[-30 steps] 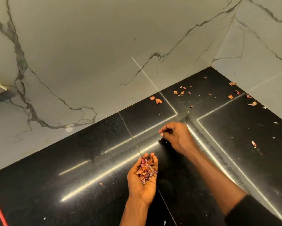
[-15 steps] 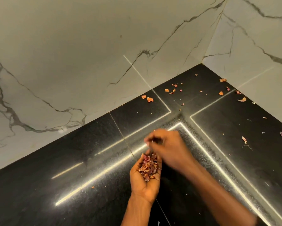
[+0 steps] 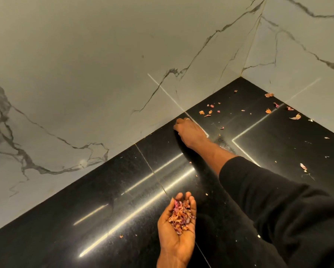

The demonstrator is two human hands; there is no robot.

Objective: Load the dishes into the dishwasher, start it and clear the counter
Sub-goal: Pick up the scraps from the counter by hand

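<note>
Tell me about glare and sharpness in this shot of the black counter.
Head view: white light streaks glare off the glossy black counter between the right hand and the left hand; the marble wall is evenly lit; the corner scraps look sharp.

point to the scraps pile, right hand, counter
pile of reddish flaky scraps (image 3: 180, 216): head view, pile's middle
right hand (image 3: 190, 131): head view, its back
glossy black stone counter (image 3: 56, 244): head view, bare surface
</note>
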